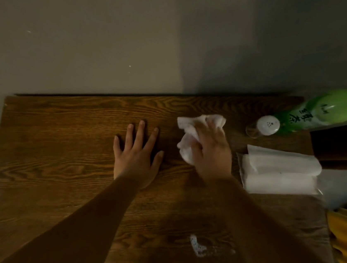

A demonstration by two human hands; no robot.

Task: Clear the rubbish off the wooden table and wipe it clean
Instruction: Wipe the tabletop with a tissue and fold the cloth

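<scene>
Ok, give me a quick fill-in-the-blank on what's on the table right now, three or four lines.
1. The right hand holds a crumpled white ____ against the wooden table.
2. The left hand lies ____ on the table, fingers spread.
3. The tall bottle at the far right corner is ____ in colour.
4. The small clear shaker has a ____ cap.

Missing words: cloth; flat; green; white

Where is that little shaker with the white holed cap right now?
In the head view, the shaker stands at the far right of the wooden table, just in front of the green bottle and beyond the pack of white tissues.
</scene>
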